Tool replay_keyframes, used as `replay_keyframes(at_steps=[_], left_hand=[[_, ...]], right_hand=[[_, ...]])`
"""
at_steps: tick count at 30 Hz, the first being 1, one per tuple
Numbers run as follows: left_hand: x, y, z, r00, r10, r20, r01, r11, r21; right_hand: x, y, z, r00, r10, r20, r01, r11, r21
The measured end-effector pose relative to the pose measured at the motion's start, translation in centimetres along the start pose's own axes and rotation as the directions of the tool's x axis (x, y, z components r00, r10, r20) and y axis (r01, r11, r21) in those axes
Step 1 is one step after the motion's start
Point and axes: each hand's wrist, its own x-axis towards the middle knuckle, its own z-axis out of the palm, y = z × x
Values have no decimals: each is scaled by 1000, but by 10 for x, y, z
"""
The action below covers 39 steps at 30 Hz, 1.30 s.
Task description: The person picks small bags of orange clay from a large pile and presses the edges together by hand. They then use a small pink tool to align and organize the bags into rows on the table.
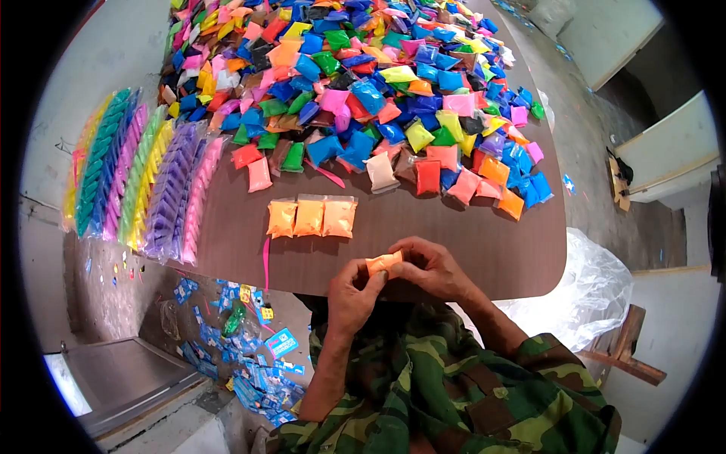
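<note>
Between both hands, close to the table's front edge, I hold a small orange packet. My left hand pinches its left end with thumb and fingers. On its right end, my right hand is closed, thumb pressed against the wrapper. Just beyond my hands, three orange packets lie side by side in a row on the brown table. What fills the packets cannot be made out through the wrapping.
A large heap of coloured packets covers the far table. Along the left edge lie long twisted bundles in clear plastic. A pink strip hangs at the front edge. Blue printed wrappers litter the floor; clear plastic sheeting lies at right.
</note>
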Motion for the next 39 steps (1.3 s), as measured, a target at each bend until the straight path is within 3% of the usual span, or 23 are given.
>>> replay_keyframes(at_steps=[2, 10, 13, 17, 22, 29, 32, 39], left_hand=[[0, -3, 0, 1000, 12, -4, -12, 999, -30], [-1, 10, 0, 999, -6, 41, 4, 999, 45], [1, 6, 0, 998, -45, 35, 46, 999, -17], [0, -2, -2, 1000, -20, 5, 20, 1000, -9], [-2, 0, -1, 1000, 20, -3, -19, 997, 70], [0, 3, 2, 1000, 24, -9, -24, 1000, 7], [-2, -1, 1, 998, 53, -16, -53, 998, 29], [-7, 0, 7, 991, 129, -39, -131, 991, -28]], right_hand=[[-1, -4, -1, 999, 14, 48, -11, 999, -53], [-1, 0, -3, 1000, -16, -4, 16, 996, -85], [-1, -1, -3, 1000, -12, -4, 12, 995, -94], [-2, -5, 1, 999, -48, -2, 47, 990, -135], [1, -1, -1, 1000, 23, -19, -24, 996, -86], [-3, 0, -4, 999, -19, 33, 24, 988, -154], [-3, -4, -4, 998, 67, 19, -65, 993, -102], [-3, 4, -1, 1000, 19, -11, -18, 998, 53]])
